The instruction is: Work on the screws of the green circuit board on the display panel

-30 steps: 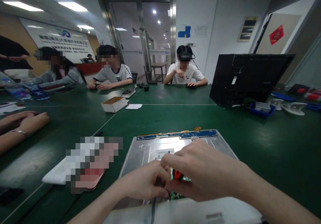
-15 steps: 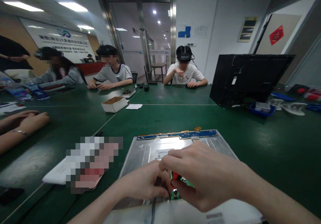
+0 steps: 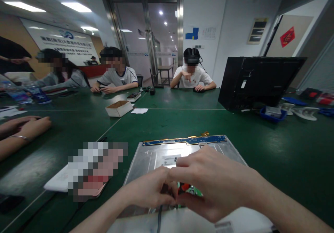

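A flat silvery metal panel lies in front of me, with a blue circuit strip along its far edge. Over its near part, my left hand and my right hand meet with curled fingers. Between them shows a green circuit board with something red on it. Whatever the closed fingertips of each hand pinch is hidden. A dark cable runs from under my left hand toward me, across a whitish surface.
Left of the panel lie a white item and a pinkish phone-like item, partly blurred out. Farther off are an open box, paper and a black monitor. Another person's hands rest at left; several people sit around.
My right hand has shifted slightly, its fingers changing their bend, and the red piece between the hands looks different. My left hand has hardly moved.
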Tool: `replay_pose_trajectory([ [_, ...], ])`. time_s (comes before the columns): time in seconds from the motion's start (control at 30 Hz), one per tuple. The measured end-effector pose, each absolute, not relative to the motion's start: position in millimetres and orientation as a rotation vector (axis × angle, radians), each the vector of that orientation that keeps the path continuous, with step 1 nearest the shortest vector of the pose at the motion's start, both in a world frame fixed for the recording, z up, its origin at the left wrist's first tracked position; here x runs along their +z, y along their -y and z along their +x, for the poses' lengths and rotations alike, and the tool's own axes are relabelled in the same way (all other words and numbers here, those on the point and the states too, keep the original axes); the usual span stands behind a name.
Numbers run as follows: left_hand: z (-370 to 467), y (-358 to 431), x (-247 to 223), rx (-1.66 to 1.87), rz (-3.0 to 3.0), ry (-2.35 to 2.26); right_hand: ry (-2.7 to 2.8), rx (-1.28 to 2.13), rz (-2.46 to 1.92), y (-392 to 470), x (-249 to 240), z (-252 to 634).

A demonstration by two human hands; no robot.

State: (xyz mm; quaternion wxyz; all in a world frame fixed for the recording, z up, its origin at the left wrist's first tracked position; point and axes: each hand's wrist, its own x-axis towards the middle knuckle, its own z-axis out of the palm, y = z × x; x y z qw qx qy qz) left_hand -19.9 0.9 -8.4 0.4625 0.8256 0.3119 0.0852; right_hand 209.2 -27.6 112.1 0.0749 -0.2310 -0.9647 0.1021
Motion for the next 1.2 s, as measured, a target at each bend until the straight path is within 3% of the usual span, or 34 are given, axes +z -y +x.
replay_pose_trajectory([
  [0.83, -23, -2, -15, 0.198, 2.066, -0.755, 2.826, 0.282, -0.694, 28, 108, 212],
  [1.2, -18, -7, -6, 0.203, 2.131, -0.682, 2.876, 0.173, -0.912, 28, 109, 207],
])
